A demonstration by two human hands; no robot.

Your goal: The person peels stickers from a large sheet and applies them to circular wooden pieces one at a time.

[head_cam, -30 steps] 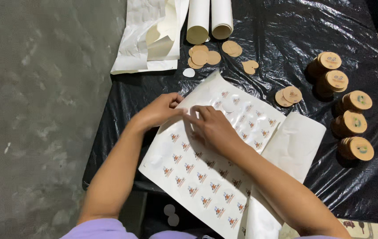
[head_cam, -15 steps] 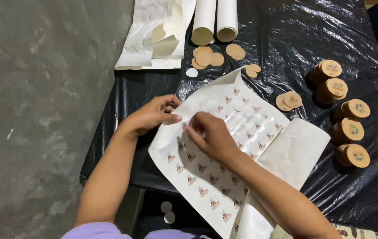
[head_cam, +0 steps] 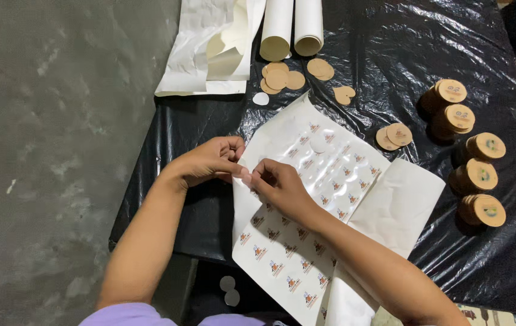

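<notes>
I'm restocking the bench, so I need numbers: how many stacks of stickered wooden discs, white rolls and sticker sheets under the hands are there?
Stacks of stickered wooden discs: 5
White rolls: 2
Sticker sheet, touched by left hand and right hand: 1
Total: 8

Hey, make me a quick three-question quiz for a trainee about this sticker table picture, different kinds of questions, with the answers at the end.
1. True or false: both hands meet at the left edge of the sticker sheet.
2. Multiple choice: the stacks of wooden discs with stickers on top lie (A) at the right of the table, (B) under the sticker sheet, (C) on the grey floor.
3. Short answer: what covers the table?

Key
1. True: the left hand and the right hand pinch together at that edge, on what seems a small sticker.
2. A.
3. A black plastic sheet, crinkled and shiny.
</notes>
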